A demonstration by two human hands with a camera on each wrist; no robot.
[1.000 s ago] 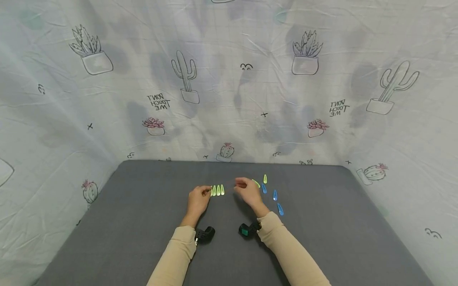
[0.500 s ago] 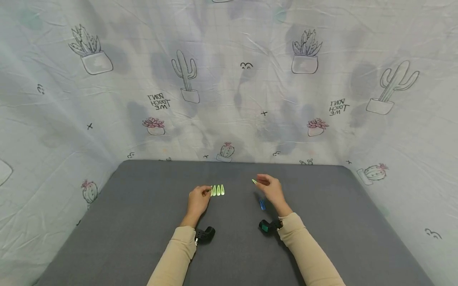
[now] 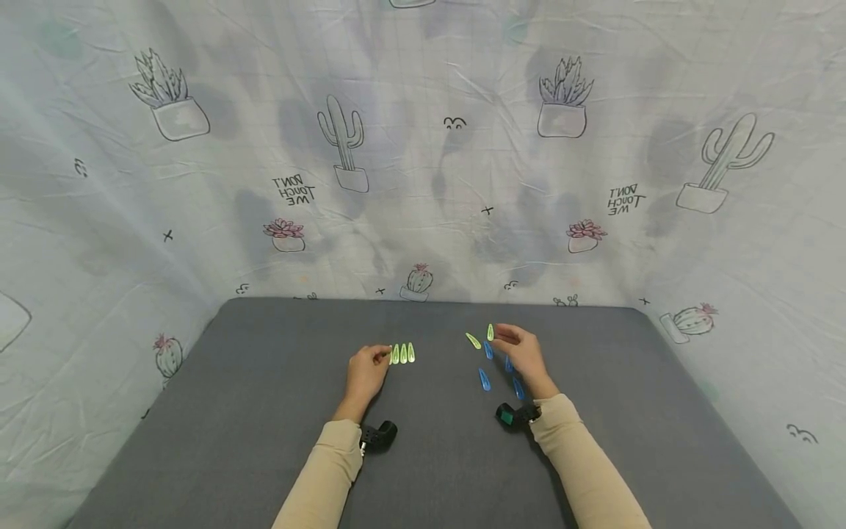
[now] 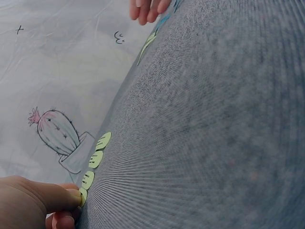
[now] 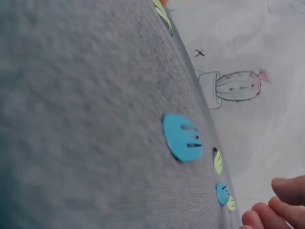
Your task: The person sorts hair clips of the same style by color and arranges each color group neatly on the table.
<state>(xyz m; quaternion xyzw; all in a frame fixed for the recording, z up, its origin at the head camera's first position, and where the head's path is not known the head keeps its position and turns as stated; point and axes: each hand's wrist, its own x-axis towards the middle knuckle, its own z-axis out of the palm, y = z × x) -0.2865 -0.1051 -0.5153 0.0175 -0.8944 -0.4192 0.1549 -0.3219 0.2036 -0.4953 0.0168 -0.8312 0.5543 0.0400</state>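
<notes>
Pinching the leftmost yellow-green, teardrop-shaped hair clip (image 4: pixel 84 197), the left hand (image 3: pixel 366 369) is positioned over the dark grey table (image 3: pixel 423 455); three matching clips (image 3: pixel 404 353) are aligned alongside. Rightward, a slanted yellow-green clip (image 3: pixel 474 341), four blue teardrop-shaped clips (image 3: pixel 485 380) and a second yellow-green clip (image 3: pixel 490 333) are scattered, the last just beside the right hand (image 3: pixel 522 354), held thumb and fingers apart.

On the worktop (image 3: pixel 423 470), a row of four clips (image 3: pixel 404 353) lies left of centre, the left hand (image 3: pixel 366 371) at its leftmost clip (image 4: pixel 84 198). A scattered group of six clips (image 3: pixel 488 350) spreads to the right, from its farthest clip (image 3: pixel 490 332), just left of the right hand (image 3: pixel 525 356), to two clips (image 3: pixel 485 379) on the near side. A cloth (image 3: pixel 403 162) hangs behind the worktop's far edge.
</notes>
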